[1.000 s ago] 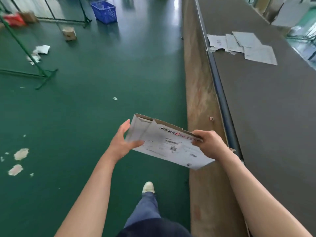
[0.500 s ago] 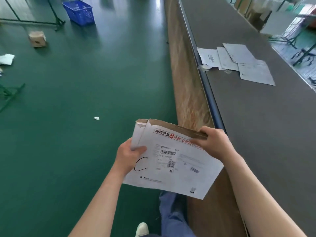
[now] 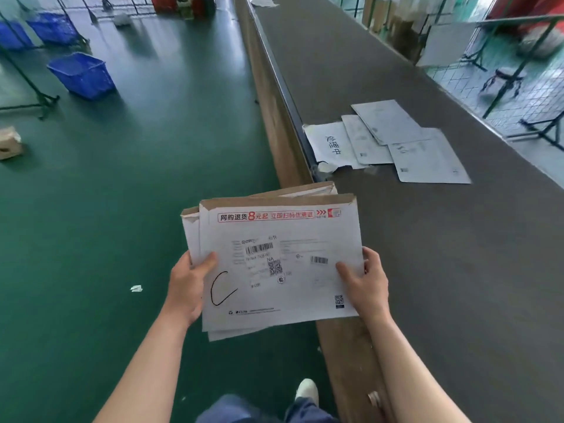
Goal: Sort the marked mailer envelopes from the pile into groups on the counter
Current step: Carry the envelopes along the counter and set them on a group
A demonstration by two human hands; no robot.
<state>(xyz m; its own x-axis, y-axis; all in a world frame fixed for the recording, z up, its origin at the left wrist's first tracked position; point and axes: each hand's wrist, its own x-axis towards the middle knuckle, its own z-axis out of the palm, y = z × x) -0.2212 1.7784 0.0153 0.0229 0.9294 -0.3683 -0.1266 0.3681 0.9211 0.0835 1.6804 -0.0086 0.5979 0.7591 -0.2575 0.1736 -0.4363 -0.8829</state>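
Stack of mailer envelopes (image 3: pixel 274 270) held face-up over the floor (image 3: pixel 122 209), just beside the counter (image 3: pixel 427 239) edge. Left hand (image 3: pixel 186 288) grips left edge, thumb on top; right hand (image 3: pixel 366 285) pinches right edge. Top envelope hand-marked "C". Sorted envelopes (image 3: pixel 406 141) lie overlapped on counter ahead

Both hands hold a small stack of white mailer envelopes (image 3: pixel 279 264) face up above the edge of the grey desk (image 3: pixel 442 254). The left hand (image 3: pixel 187 288) pinches the stack's left side, thumb on top beside a handwritten black "C" mark (image 3: pixel 221 290). The right hand (image 3: pixel 366 282) pinches the right edge. Further along the desk lies a group of envelopes (image 3: pixel 406 145), overlapping, next to a paper label (image 3: pixel 329 145) with handwriting. Blue baskets (image 3: pixel 81 75) stand on the green floor (image 3: pixel 137 178).
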